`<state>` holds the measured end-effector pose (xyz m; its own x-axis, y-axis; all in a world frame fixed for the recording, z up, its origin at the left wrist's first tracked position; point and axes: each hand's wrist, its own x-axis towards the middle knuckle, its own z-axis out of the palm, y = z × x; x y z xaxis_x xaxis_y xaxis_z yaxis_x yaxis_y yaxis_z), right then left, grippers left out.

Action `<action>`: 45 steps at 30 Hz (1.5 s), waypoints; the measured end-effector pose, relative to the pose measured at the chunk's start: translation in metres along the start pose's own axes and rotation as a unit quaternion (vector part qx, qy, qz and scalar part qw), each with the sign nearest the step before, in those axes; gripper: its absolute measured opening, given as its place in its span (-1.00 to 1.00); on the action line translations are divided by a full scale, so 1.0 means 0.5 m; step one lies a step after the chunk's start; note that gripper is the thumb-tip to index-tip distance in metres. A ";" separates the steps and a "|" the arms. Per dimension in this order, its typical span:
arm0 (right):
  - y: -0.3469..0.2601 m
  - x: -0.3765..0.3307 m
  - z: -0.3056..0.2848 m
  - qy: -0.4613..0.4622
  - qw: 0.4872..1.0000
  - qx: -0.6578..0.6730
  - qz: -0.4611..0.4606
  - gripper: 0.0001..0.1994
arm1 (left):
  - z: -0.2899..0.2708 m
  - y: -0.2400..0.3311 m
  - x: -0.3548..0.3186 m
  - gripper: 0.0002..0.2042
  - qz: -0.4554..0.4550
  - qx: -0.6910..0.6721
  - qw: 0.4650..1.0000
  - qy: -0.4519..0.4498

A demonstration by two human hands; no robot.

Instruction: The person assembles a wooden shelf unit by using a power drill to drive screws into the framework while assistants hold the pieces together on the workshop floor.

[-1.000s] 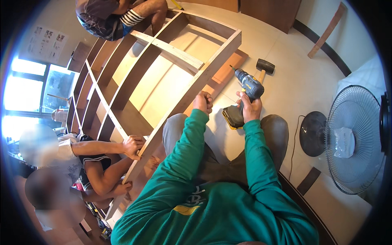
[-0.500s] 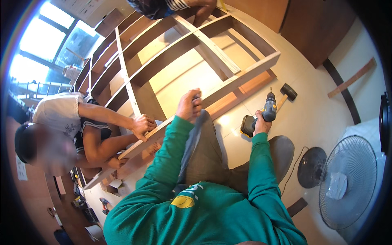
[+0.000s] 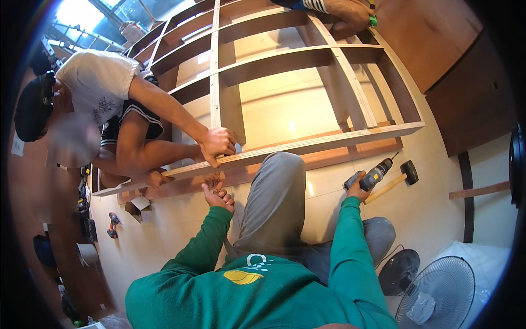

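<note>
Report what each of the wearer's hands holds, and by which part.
Right hand: power drill, held by its handle. Left hand: partly curled; can't tell whether anything small is in it.

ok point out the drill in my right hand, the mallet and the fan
Drill [image 3: 375, 175]: head view, on the grey motor housing.
Mallet [image 3: 388, 187]: head view, on the wooden handle.
Fan [image 3: 445, 288]: head view, on the round wire guard.

- Around me, pale shiny floor [image 3: 164, 252] reaching the fan [image 3: 446, 293]
- Bright window [image 3: 79, 19], far across from the fan
- Brown panels [image 3: 476, 98], well beyond the fan
- Dark baseboard [image 3: 466, 200], near the fan
</note>
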<state>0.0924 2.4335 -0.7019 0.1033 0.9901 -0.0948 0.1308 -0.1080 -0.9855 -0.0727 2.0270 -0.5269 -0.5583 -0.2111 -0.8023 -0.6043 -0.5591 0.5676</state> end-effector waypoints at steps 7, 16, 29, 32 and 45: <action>-0.010 -0.041 0.004 0.090 0.984 -0.109 0.112 -0.31 | 0.009 0.005 0.148 -0.22 -0.037 -0.042 0.993 -0.101; -0.029 -0.108 0.026 -0.010 0.928 -0.275 0.251 -0.12 | 0.038 0.030 0.106 -0.24 -0.020 -0.065 0.988 -0.141; -0.386 -0.138 0.191 -0.184 0.910 0.177 0.328 0.11 | 0.003 0.042 0.133 -0.20 -0.122 -0.080 0.970 -0.193; -0.381 -0.129 0.209 -0.208 0.923 0.148 0.287 -0.14 | 0.001 0.020 0.150 -0.20 -0.085 -0.104 0.968 -0.209; -0.310 -0.145 0.255 -0.133 0.921 0.268 0.251 -0.15 | -0.019 0.056 0.132 -0.01 0.001 0.067 0.977 -0.204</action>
<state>-0.0608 2.3901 -0.5603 -0.2366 0.8218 -0.5184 -0.3799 -0.5693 -0.7291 -0.1214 1.9898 -0.5657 -0.7229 0.1396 -0.6767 -0.6569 -0.4426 0.6104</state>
